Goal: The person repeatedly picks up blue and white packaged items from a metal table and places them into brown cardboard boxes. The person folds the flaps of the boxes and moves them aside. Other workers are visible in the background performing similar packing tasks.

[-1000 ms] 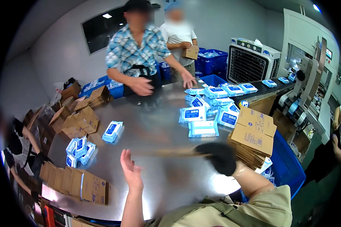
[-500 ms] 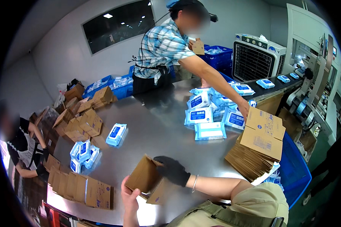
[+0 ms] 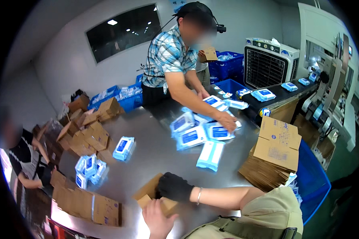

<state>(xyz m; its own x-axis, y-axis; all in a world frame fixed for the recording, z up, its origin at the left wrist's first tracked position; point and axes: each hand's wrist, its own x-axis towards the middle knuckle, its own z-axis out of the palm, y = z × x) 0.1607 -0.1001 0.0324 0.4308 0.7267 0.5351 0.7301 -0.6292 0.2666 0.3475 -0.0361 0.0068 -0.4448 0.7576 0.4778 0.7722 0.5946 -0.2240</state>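
In front of me a small brown cardboard box stands tilted on the steel table. My right hand, in a black glove, grips its right side with curled fingers, partly inside the mouth. My bare left hand presses on a near flap, fingers over its edge and thumb to the right. Part of the box is hidden behind both hands. Beyond it lies a blue-and-white pack of wet wipes. Behind that, a co-worker's hand rests on a heap of similar packs.
Flattened cartons are stacked on the right beside a blue crate. Open boxes stand in a row at left, near wipe packs. A conveyor carries more packs at back right. Another person works at far left.
My left hand has moved from the box's left side onto its near flap, now folded. The right hand reaches further over the box. The co-worker has slid the heap of packs leftward and nearer.
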